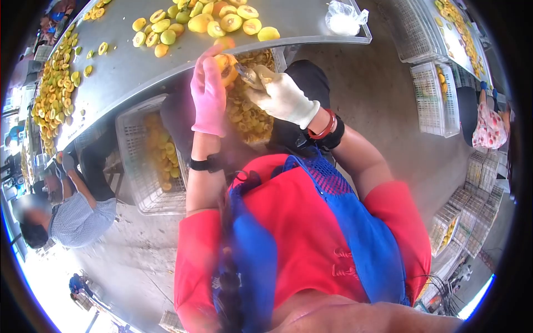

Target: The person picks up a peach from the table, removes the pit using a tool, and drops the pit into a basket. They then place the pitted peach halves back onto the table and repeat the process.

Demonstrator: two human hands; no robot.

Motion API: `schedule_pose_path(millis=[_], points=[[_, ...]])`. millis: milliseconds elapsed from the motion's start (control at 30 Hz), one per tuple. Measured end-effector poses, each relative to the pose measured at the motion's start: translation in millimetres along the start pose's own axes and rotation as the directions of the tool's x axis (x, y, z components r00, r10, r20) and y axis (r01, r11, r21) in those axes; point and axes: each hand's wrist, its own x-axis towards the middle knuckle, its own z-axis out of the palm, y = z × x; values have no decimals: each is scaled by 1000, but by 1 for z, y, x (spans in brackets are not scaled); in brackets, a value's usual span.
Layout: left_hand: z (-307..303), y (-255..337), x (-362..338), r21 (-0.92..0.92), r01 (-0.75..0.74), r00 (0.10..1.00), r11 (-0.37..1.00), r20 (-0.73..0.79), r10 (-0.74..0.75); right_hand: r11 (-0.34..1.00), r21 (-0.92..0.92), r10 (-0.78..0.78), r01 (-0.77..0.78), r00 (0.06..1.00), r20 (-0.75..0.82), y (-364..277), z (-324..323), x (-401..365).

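My left hand (209, 95), in a pink glove, is closed round a yellow peach half (226, 67) just off the table's near edge. The cut side, brownish in the middle, faces my right hand. My right hand (280, 94), in a white glove, grips a short metal pitting tool (244, 73). Its tip is at the fruit's cut side; the exact shape of the tip is blurred. Below both hands, a crate of yellow peach pieces (250, 119) stands between my knees. Several peach halves (214, 23) lie on the metal table (127, 61) just beyond my hands.
A knotted white plastic bag (343, 19) sits at the table's right corner. On the left are a long heap of peach halves (53, 100) and a white crate (144, 194) holding fruit. A co-worker (83, 216) sits at left, another person (489, 127) at right near stacked crates (436, 105).
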Motion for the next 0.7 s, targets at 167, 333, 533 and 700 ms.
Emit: schedule_pose_path(millis=[167,333,533,700], points=[[5,-9,-9,80,-233,972,969,3,234,990,119,81,-73,995,-61,-19,5,-3],[23,1,-18,-199,-214,975,957,22,222,981,172,112,-95,989,-93,-16,23,-8],[30,-1,-17,-257,-184,983,949,-41,180,916,369,162,-155,987,12,-28,16,-7],[32,6,-22,-325,-45,998,945,-48,31,975,152,152,-164,984,90,-30,7,-11]])
